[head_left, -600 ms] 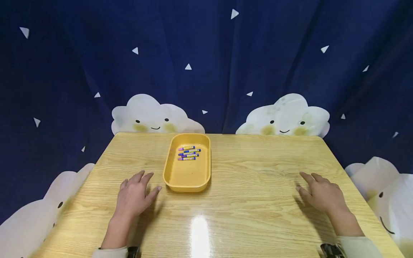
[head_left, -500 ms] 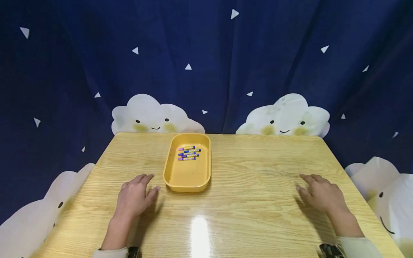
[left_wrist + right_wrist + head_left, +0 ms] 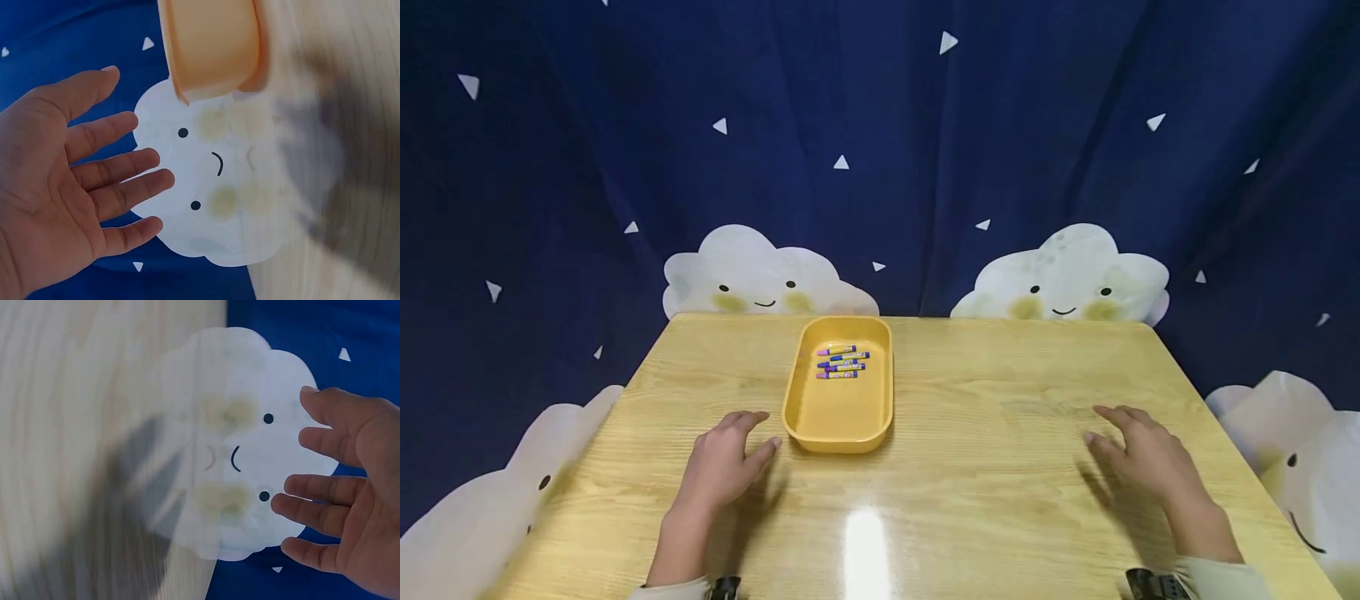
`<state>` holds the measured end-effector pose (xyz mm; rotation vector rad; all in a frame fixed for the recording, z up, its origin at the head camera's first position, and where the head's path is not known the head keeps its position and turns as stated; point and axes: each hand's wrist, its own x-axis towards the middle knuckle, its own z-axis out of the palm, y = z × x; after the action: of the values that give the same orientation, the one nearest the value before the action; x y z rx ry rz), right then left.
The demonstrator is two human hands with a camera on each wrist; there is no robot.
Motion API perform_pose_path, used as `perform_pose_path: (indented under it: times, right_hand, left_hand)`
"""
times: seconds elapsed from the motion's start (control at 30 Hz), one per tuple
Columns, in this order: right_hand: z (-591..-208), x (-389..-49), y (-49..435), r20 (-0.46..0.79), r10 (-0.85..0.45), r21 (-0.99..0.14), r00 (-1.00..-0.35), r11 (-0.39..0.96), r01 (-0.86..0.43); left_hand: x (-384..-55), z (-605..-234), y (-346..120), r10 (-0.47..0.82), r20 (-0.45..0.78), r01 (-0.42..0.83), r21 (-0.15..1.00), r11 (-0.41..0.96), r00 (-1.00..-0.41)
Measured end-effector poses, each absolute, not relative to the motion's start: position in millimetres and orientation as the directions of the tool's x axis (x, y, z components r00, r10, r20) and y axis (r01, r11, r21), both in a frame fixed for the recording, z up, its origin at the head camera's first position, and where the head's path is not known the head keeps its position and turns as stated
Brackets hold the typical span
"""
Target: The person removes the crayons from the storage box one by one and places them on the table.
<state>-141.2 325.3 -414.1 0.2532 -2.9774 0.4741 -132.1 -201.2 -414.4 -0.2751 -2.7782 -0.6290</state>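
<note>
My left hand (image 3: 721, 463) hovers over the table with its fingertips close to the front left corner of a yellow tray (image 3: 838, 443). In the left wrist view that palm (image 3: 50, 194) faces the camera, fingers spread and holding nothing. Several crayons (image 3: 844, 367) with yellow wrappers and pink, blue or purple tips lie side by side inside the tray, toward its back. Far to the right, my right hand (image 3: 1150, 458) also hovers, its fingers relaxed and apart; the right wrist view shows nothing in its palm (image 3: 369, 537).
A light wooden table (image 3: 985, 500) spreads under both hands, with a bright glare in front of the tray. Behind its far edge hangs a dark blue curtain (image 3: 895, 125) printed with white triangles and smiling clouds (image 3: 1067, 275).
My left hand has shifted slightly to the right, nearer the tray. The right hand has barely moved. The scene sits a little lower in the head view; the crayons stay put in the tray.
</note>
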Motion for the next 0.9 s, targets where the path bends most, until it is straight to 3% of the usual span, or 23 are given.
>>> perform_pose_path:
  times: [0.27, 0.53, 0.73, 0.9]
  right_hand:
    - [-420, -143, 311, 0.228, -0.149, -0.457, -0.962, 0.856, -0.241]
    - [-422, -154, 287, 0.213, -0.133, -0.572, -0.968, 0.786, -0.234]
    - [-425, -159, 269, 0.167, -0.111, -0.67, -0.98, 0.716, -0.196]
    - [-427, -168, 254, 0.143, -0.152, -0.726, -0.978, 0.655, -0.208]
  left_hand:
    - [-135, -423, -193, 0.066, 0.255, 0.207, 0.579, 0.789, -0.965]
    - [-138, -428, -186, 0.0, 0.148, 0.123, 0.821, 0.558, -0.989]
    - [-143, -435, -182, -0.027, 0.081, 0.061, 0.896, 0.44, -0.996]
    - [-148, -440, -179, -0.043, 0.063, 0.038, 0.903, 0.428, -0.997]
